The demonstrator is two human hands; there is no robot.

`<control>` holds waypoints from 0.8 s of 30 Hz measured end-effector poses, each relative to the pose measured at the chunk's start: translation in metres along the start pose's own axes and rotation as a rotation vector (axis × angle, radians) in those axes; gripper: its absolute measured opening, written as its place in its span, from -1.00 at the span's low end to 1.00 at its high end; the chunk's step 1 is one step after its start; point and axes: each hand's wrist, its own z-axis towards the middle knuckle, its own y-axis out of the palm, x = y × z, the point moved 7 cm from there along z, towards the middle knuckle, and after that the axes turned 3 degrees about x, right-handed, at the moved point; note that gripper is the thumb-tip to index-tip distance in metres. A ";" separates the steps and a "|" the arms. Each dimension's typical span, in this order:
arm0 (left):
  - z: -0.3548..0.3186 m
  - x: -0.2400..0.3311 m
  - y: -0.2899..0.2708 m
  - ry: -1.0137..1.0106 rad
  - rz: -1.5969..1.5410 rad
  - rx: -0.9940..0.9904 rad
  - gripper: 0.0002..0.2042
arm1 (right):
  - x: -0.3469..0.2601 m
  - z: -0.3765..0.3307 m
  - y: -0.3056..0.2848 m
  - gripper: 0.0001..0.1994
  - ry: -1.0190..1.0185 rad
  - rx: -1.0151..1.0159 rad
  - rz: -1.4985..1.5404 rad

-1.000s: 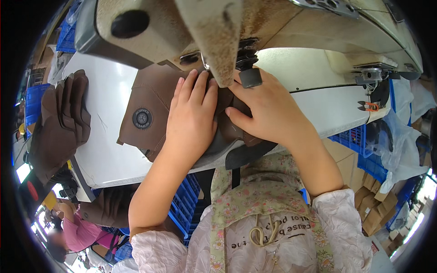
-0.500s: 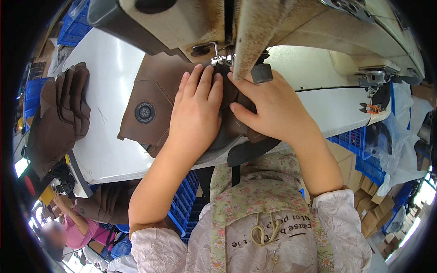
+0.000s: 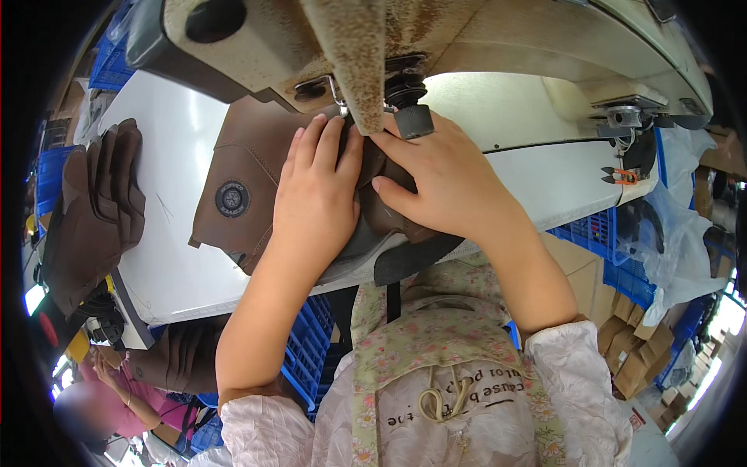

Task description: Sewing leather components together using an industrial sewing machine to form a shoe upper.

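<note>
In the head view, your left hand [image 3: 319, 191] lies flat on the brown leather piece [image 3: 243, 152], fingers stretched out and slightly spread, pressing without a grasp. Your right hand [image 3: 447, 175] rests at its other side, thumb apart from the index finger; the other fingertips are hidden, so whether they pinch it you cannot tell. The piece lies on the white table [image 3: 179, 272], partly under the sewing machine [image 3: 498, 47], its round dark badge [image 3: 233, 200] facing up.

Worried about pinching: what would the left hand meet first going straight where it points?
Probably the metal presser foot of the sewing machine, just ahead of the left hand; depth is hard to judge.
</note>
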 end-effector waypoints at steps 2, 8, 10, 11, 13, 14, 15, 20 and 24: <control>0.001 0.000 0.000 0.003 0.011 0.006 -0.44 | 0.001 0.000 0.001 -0.61 0.002 -0.010 -0.014; 0.001 -0.002 0.001 -0.012 -0.008 0.022 -0.38 | 0.001 0.000 0.001 -0.61 0.008 -0.031 -0.024; 0.000 -0.002 0.001 -0.016 0.004 0.022 -0.38 | 0.001 0.000 0.001 -0.60 0.009 -0.023 -0.031; 0.000 -0.002 0.001 -0.025 -0.007 0.026 -0.37 | 0.000 0.001 0.001 -0.60 0.006 -0.021 -0.024; 0.000 -0.002 0.001 -0.023 0.000 0.017 -0.37 | 0.001 0.001 0.002 -0.60 0.005 -0.016 -0.022; 0.000 -0.001 0.001 -0.026 -0.021 0.014 -0.36 | 0.001 0.000 0.002 -0.59 0.001 0.002 -0.018; 0.000 -0.001 0.001 -0.020 -0.010 0.006 -0.36 | 0.000 0.000 0.000 -0.58 -0.010 0.024 -0.011; 0.001 -0.002 0.000 -0.031 -0.027 -0.035 -0.35 | 0.002 -0.002 0.001 -0.48 -0.043 0.069 -0.016; 0.001 -0.001 0.002 -0.053 -0.007 -0.064 -0.33 | 0.003 -0.003 0.002 -0.54 -0.040 0.080 -0.043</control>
